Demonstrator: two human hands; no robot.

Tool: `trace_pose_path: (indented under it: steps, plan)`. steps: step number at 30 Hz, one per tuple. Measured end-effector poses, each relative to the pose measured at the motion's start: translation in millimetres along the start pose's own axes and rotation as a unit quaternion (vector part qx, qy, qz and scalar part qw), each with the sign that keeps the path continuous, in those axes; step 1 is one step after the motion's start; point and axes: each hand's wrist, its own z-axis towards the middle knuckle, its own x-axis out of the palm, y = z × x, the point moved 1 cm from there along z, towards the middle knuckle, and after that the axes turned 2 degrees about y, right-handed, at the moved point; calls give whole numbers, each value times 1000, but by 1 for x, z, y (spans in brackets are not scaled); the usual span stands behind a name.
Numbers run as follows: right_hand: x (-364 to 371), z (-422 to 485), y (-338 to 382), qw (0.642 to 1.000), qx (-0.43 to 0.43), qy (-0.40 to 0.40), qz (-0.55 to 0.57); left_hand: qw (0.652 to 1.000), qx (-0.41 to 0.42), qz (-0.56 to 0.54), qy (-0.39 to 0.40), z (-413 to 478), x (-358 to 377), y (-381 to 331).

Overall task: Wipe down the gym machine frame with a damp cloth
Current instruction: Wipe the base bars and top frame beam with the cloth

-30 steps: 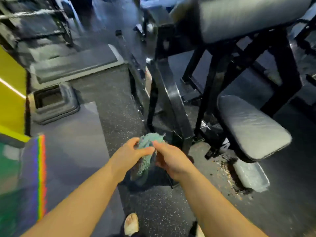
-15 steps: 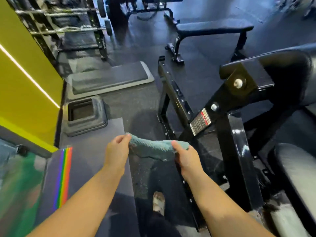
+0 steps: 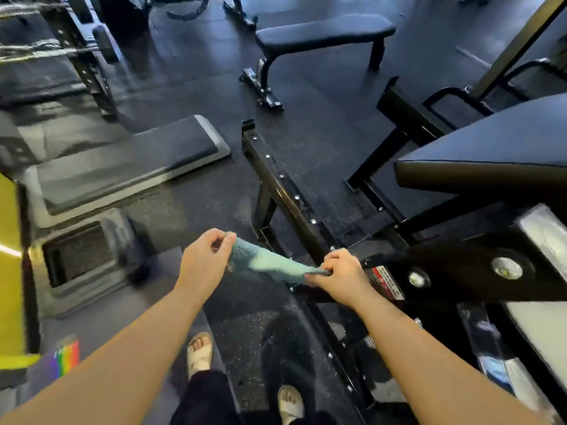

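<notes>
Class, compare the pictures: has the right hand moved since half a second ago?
Yes. The right hand, gripping the cloth, has risen toward the red warning label: it sat below the label, and is now level beside it.

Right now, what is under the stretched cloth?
Beneath the cloth, pinched between left hand and right hand, lie the speckled floor and the black frame bar, which passes under its right end. That stretch of bar is covered.
</notes>
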Motion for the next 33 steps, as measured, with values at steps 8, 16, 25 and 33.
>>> trace_pose_path:
  steps: [8, 16, 25, 33]
  plan:
    - [36, 34, 88, 651, 214, -44, 727, 944, 142, 45, 294, 62, 46, -39]
    - [34, 52, 52, 741, 334, -366, 453, 909, 85, 7, 407, 123, 70, -29]
    - [43, 148, -1, 937, 265, -171, 150, 886, 100, 206, 404, 242, 124, -21]
    - [84, 197, -17, 915, 328, -227, -60, 796, 336, 353, 359, 320, 173, -1]
